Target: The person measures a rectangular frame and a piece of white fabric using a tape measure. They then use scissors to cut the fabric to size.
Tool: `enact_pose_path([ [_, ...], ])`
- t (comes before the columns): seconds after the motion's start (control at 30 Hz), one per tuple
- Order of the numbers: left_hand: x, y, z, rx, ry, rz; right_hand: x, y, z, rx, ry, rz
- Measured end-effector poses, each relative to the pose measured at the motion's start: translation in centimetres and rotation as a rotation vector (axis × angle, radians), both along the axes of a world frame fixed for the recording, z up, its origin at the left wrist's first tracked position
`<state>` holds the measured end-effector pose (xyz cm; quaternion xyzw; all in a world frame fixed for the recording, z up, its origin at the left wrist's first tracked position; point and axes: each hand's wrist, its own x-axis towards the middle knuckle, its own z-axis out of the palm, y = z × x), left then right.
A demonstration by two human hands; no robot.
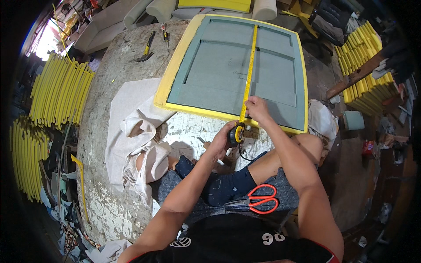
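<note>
My left hand [222,139] is wrapped round the black and yellow case of a tape measure [237,133] at the near edge of a padded panel. From the case the yellow blade [251,65] runs out across the panel to its far edge. My right hand [258,108] pinches the blade a short way beyond the case. The panel [237,70] is a frame with a blue-green back, grey recessed sheeting and yellow foam edges. It lies on the worn table [114,57]. Scissors with red handles [263,199] rest on my lap.
A hammer [146,51] and a screwdriver [165,34] lie at the far left of the table. Beige cloth [131,118] spreads left of the panel. Yellow foam-edged pieces are stacked at left [57,90] and right [359,44]. An office chair [329,22] stands behind.
</note>
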<state>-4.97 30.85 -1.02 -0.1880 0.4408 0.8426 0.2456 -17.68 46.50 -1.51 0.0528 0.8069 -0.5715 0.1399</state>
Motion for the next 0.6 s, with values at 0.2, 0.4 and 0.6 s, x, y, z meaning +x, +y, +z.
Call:
enact_pose_path([
  [0.2, 0.9, 0.3, -0.1, -0.117, 0.172, -0.195, -1.5, 0.4, -2.7, 0.162, 0.183, -0.033],
  [0.4, 3.5, -0.9, 1.1, -0.040, 0.116, -0.367, -0.9, 0.1, -0.5, 0.172, 0.076, -0.027],
  [0.6, 3.1, -1.3, 0.9, -0.044, 0.156, -0.095, -0.8, -0.5, 1.7, -0.052, 0.081, 0.018],
])
